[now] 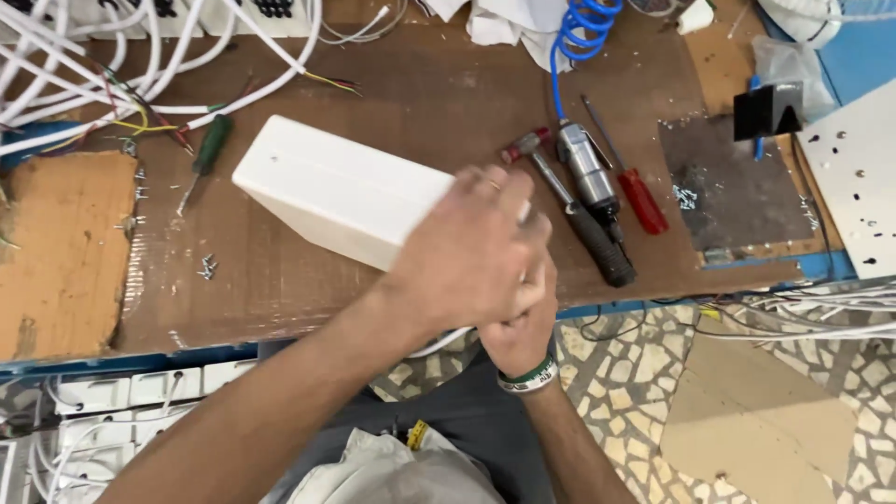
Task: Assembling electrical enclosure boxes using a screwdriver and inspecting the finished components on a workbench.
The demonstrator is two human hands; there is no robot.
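A white rectangular plastic box (331, 191) lies tilted on the cardboard-covered bench (280, 289), one end toward the far left. My left hand (471, 252) is laid over its near right end and grips it. Tucked under the left one at the bench edge, my right hand (523, 331), with a green and white wristband, presses against the same end; what its fingers hold is hidden. A white cable (439, 343) curves out beneath the hands.
To the right of the box lie a small hammer (537, 154), a pneumatic screwdriver (593, 187) on a blue coiled hose (579, 28), and a red-handled screwdriver (639, 196). A green-handled screwdriver (207, 149), loose screws (206, 268) and white cables (112, 65) sit left.
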